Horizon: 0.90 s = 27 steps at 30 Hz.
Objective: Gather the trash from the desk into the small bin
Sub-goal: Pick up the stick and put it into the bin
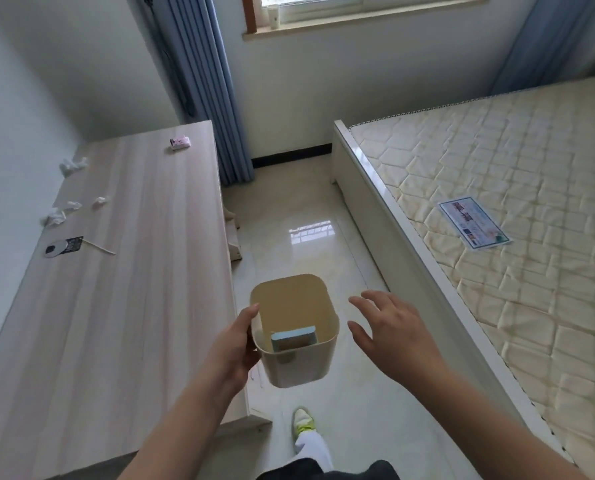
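My left hand [235, 348] grips the left wall of a small cream bin [299, 363], holding it in the air above the floor beside the desk. A blue box [294, 337] lies inside the bin. My right hand [389, 329] hovers open just right of the bin, not touching it. On the wooden desk [122, 306] lie crumpled white tissues [72, 166] [100, 201] [55, 216], a pink wrapper [180, 143] at the far end, a dark packet with a round lid [64, 247] and a thin wooden stick [98, 247].
A bed with a bare quilted mattress [496, 209] stands on the right, a printed label [474, 223] on it. Glossy tiled floor [309, 237] runs between desk and bed. Blue curtains [206, 84] hang by the window. My foot in a light shoe [303, 422] is below the bin.
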Tool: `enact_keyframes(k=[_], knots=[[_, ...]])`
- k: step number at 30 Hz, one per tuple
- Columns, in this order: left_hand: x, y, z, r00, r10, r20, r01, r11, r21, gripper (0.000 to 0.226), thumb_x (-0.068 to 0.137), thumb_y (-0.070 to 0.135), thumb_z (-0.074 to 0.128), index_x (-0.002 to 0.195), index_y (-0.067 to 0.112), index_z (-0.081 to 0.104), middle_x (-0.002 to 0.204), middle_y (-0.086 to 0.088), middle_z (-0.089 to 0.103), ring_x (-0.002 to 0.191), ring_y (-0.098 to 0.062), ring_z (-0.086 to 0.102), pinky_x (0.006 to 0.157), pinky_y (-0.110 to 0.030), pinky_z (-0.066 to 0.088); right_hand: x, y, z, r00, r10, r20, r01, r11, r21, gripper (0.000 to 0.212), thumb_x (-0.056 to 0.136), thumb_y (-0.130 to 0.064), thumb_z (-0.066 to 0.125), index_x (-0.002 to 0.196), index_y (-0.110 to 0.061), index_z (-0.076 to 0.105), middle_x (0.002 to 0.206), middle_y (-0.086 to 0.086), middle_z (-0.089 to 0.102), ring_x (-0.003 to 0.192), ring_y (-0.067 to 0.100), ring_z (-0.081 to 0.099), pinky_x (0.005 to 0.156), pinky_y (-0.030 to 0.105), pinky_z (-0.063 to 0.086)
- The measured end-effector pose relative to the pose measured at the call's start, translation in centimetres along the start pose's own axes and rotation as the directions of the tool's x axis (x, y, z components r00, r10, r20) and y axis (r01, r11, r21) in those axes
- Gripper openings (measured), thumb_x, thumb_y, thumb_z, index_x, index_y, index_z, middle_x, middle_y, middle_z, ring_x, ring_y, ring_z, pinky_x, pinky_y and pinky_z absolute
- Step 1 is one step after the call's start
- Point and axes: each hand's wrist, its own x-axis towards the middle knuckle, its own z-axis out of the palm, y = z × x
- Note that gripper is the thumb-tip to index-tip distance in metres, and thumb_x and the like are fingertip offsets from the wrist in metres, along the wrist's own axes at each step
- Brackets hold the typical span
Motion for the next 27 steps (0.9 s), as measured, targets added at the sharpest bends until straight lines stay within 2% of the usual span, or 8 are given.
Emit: enact_keyframes(k=[5,10,15,16,18,20,24,27], knots=[[3.5,3.0,-0.4,0.999,-0.016,0.041,0.019,0.997,-0.074,0.051,0.084,0.048,0.062,0.113,0.008,0.071,0.109,-0.019,0.074,0.089,-0.029,0.072,0.066,-0.031,0.056,5.6,-0.6,-0.9,1.0,-0.012,-0.021,0.011,1.0,-0.023,0.045,0.095,-0.047,0.041,0.136,-0.028,0.046,0.137,-0.002,0.053,0.124,0.02,0.048,0.103,0.037,0.038],[6.2,5.7,-1.2,0.999,-0.04,-0.003,0.039,0.989,-0.144,0.056,0.079,0.047,0.067,0.116,0.005,0.07,0.125,-0.028,0.062,0.096,-0.035,0.063,0.086,-0.041,0.05,10.9,-1.2,-1.8,1.0,-0.016,-0.02,0.016,1.0,-0.026,0.045,0.095,-0.047,0.041,0.136,-0.028,0.046,0.137,-0.003,0.052,0.124,0.019,0.047,0.102,0.036,0.039],[8.3,8.0,-2.0,1.0,0.019,-0.009,-0.019,0.998,-0.067,0.057,0.08,0.049,0.065,0.112,0.001,0.071,0.12,-0.032,0.063,0.1,-0.042,0.064,0.095,-0.047,0.048,14.8,-1.8,-2.2,0.999,-0.021,-0.031,0.02,0.999,-0.029,0.045,0.095,-0.046,0.043,0.135,-0.027,0.046,0.136,-0.002,0.053,0.122,0.02,0.048,0.1,0.037,0.041],[8.5,8.4,-2.1,0.999,0.043,-0.005,-0.043,0.998,-0.05,0.053,0.081,0.048,0.064,0.107,0.003,0.073,0.112,-0.032,0.066,0.095,-0.039,0.066,0.091,-0.047,0.051,15.5,-1.8,-2.2,0.999,-0.022,-0.028,0.022,0.999,-0.034,0.045,0.095,-0.046,0.043,0.135,-0.027,0.046,0.136,-0.002,0.052,0.122,0.019,0.048,0.1,0.036,0.041],[9.2,9.2,-2.3,0.995,0.096,-0.012,-0.096,0.994,-0.055,0.04,0.084,0.045,0.062,0.092,0.009,0.078,0.091,-0.024,0.071,0.077,-0.028,0.069,0.069,-0.037,0.057,16.9,-2.0,-2.2,0.999,-0.033,-0.016,0.032,0.999,-0.038,0.046,0.095,-0.046,0.042,0.136,-0.026,0.045,0.137,-0.002,0.051,0.123,0.02,0.047,0.101,0.036,0.039],[9.8,9.8,-2.5,0.991,0.135,-0.013,-0.136,0.988,-0.069,0.035,0.088,0.04,0.059,0.092,0.011,0.079,0.092,-0.021,0.073,0.077,-0.027,0.068,0.062,-0.034,0.054,18.4,-2.2,-2.0,0.998,-0.062,0.004,0.062,0.997,-0.05,0.047,0.095,-0.047,0.041,0.137,-0.027,0.043,0.138,-0.003,0.05,0.124,0.02,0.046,0.102,0.035,0.037],[10.7,11.3,-2.3,0.982,0.176,-0.061,-0.182,0.977,-0.11,0.035,0.09,0.034,0.053,0.101,0.01,0.076,0.108,-0.026,0.07,0.096,-0.043,0.063,0.082,-0.054,0.051,21.8,-2.3,-1.4,0.993,-0.113,0.035,0.115,0.991,-0.065,0.049,0.095,-0.048,0.038,0.139,-0.027,0.039,0.141,-0.003,0.048,0.127,0.019,0.044,0.105,0.034,0.035],[12.0,12.0,-1.9,0.972,0.223,-0.075,-0.231,0.966,-0.119,0.039,0.084,0.035,0.05,0.102,0.012,0.075,0.107,-0.024,0.071,0.103,-0.049,0.061,0.085,-0.062,0.048,24.5,-2.2,-0.9,0.989,-0.138,0.049,0.14,0.989,-0.041,0.05,0.095,-0.049,0.037,0.14,-0.027,0.038,0.142,-0.004,0.046,0.129,0.018,0.043,0.108,0.035,0.033]])
